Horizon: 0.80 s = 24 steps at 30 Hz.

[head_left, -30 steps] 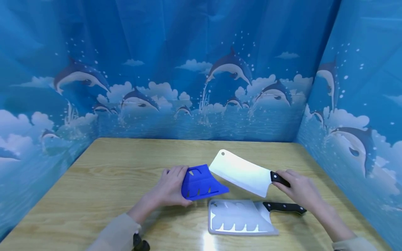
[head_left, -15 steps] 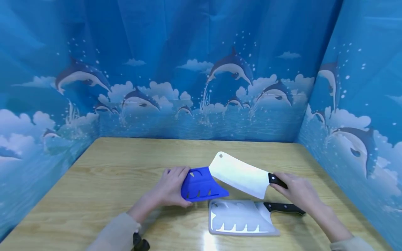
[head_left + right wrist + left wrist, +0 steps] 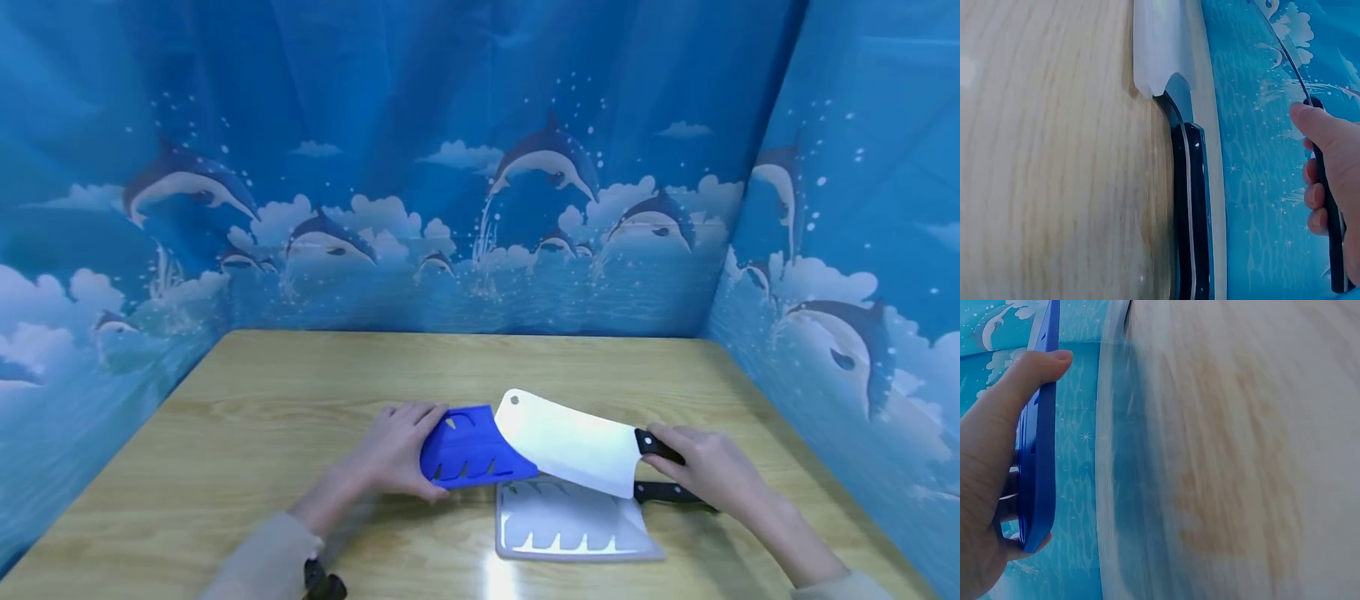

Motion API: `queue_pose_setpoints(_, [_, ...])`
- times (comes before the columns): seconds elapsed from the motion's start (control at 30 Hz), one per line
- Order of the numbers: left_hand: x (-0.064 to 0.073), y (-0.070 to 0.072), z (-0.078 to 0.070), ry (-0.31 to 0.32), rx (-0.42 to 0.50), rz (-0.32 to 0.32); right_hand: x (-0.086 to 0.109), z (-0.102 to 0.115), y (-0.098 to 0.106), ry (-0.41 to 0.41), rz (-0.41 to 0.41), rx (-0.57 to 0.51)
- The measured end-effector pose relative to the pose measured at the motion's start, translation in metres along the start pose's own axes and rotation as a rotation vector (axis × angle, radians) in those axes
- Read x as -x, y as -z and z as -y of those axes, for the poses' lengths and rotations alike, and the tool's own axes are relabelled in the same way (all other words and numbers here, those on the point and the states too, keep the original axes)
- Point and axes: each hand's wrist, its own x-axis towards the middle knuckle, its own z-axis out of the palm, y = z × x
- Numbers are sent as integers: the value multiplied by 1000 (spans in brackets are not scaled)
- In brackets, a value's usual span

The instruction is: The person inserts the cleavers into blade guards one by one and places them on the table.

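Table (image 3: 300, 392) — held cleaver (image 3: 573, 442) partly hides sheathed cleaver (image 3: 573, 525).

The right hand (image 3: 705, 467) holds the cleaver (image 3: 573, 442) lower now, its front corner hidden at the edge of the blue sheath (image 3: 474, 450). In the head view, it now overlaps the pale sheath (image 3: 566, 525).

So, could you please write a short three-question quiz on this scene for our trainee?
1. Multiple choice: what does the left hand hold? A) a wooden spoon; B) a blue slotted plastic sheath; C) a red cup.
2. True or false: the right hand grips the broad silver metal cleaver by its black handle.
3. Count: how many cleavers show in the head view?

Key: 1. B. 2. True. 3. Two: the gripped one, and a second black-handled cleaver in a pale grey slotted sheath on the light wooden table.
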Motion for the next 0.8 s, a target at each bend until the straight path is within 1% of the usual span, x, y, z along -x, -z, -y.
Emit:
queue_pose_setpoints(0.13, [5,3,3,-51,-4,17,-1,2,2,51,-7,-53])
queue_pose_setpoints(0.23, [10,5,4,-94,-9,30,-2,3,4,86,5,-96])
queue_pose_setpoints(0.43, [16,14,1,-178,-48,77,-4,4,6,160,55,-208])
queue_pose_setpoints(0.53, [17,16,-1,-206,-58,88,-3,4,6,175,62,-236])
queue_pose_setpoints(0.67, [22,16,-3,-210,-63,67,2,5,3,159,65,-239])
queue_pose_setpoints(0.8, [30,12,-5,-167,-45,27,8,7,0,130,67,-243])
